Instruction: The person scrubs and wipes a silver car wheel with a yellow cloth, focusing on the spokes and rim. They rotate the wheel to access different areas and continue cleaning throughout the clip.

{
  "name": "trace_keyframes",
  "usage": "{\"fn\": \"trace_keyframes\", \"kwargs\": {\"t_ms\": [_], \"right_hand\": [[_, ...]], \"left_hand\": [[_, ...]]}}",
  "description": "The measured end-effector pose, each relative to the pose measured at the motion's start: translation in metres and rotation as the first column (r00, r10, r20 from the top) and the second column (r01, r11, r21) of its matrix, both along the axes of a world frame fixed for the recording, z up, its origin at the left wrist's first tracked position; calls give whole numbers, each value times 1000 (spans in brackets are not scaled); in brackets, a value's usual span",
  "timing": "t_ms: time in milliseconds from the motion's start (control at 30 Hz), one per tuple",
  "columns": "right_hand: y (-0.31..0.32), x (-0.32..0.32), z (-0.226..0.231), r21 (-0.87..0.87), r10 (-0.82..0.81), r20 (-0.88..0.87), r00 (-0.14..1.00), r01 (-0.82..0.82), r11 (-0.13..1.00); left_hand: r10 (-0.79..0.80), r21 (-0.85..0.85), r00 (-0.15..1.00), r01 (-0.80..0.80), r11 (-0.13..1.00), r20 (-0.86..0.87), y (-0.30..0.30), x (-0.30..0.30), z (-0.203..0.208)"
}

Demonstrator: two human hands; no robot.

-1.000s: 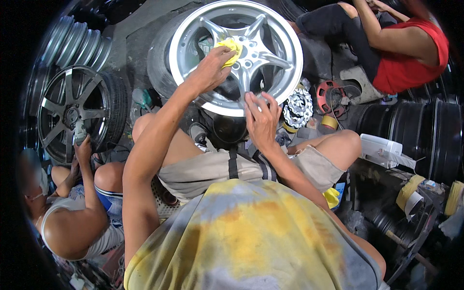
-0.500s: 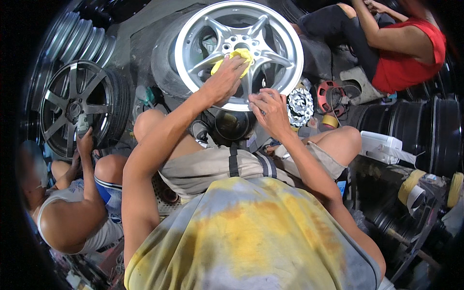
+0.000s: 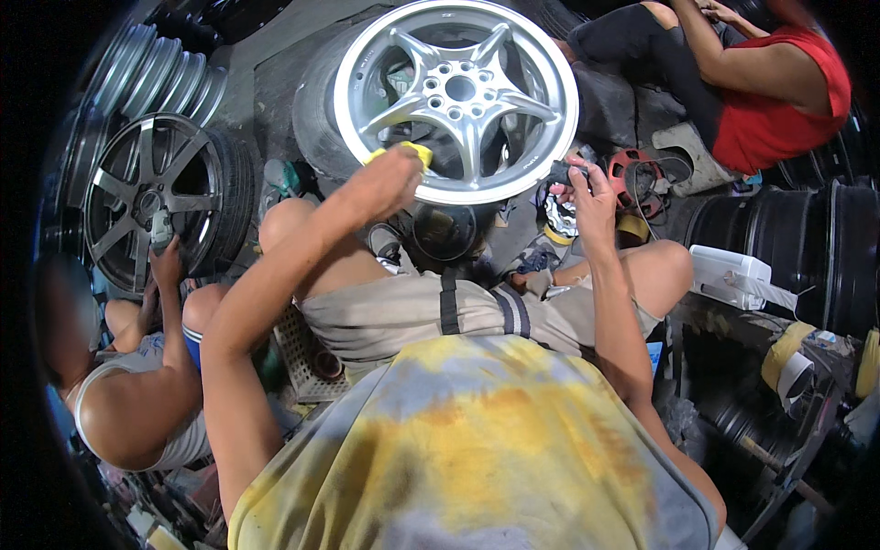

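A silver wheel rim (image 3: 470, 174) with several star-like spokes lies face up in front of me, over a dark tyre. At its near left edge my left hand (image 3: 394, 183) is closed around a yellow cloth (image 3: 422, 153), part of which sticks out past the fingers. Off the rim's near right edge, my right hand (image 3: 591, 191) pinches a small dark grey block-like piece (image 3: 560, 171); I cannot make out its exact kind. Both hands are apart from the rim's centre.
At left, a person in a white top (image 3: 137, 403) works on a dark wheel (image 3: 105, 183) with a tool. A person in red (image 3: 779, 101) sits at far right. A dark bucket (image 3: 442, 234) stands below the rim. Black rims (image 3: 779, 220) and a white box (image 3: 729, 275) are at right.
My left hand has lifted the yellow cloth off the hub and moved left and nearer. My right hand has moved right, off the rim's edge, and now shows a small dark block-like piece.
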State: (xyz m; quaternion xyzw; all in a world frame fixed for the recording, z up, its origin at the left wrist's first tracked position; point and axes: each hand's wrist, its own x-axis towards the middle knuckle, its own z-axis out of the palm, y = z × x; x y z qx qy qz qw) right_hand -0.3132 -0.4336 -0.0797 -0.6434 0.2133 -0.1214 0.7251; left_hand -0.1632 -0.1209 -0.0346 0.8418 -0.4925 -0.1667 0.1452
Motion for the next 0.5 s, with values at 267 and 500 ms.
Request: {"fn": "trace_keyframes", "kwargs": {"t_ms": [267,500], "right_hand": [[40,21,13,2,140,-21,990,-140,990],[82,50,6,-517,86,-31,996,-90,851]], "left_hand": [[216,109,955,-197,974,-205,-53,15,-15],[259,90,882,-244,966,-393,-56,57,-46]]}}
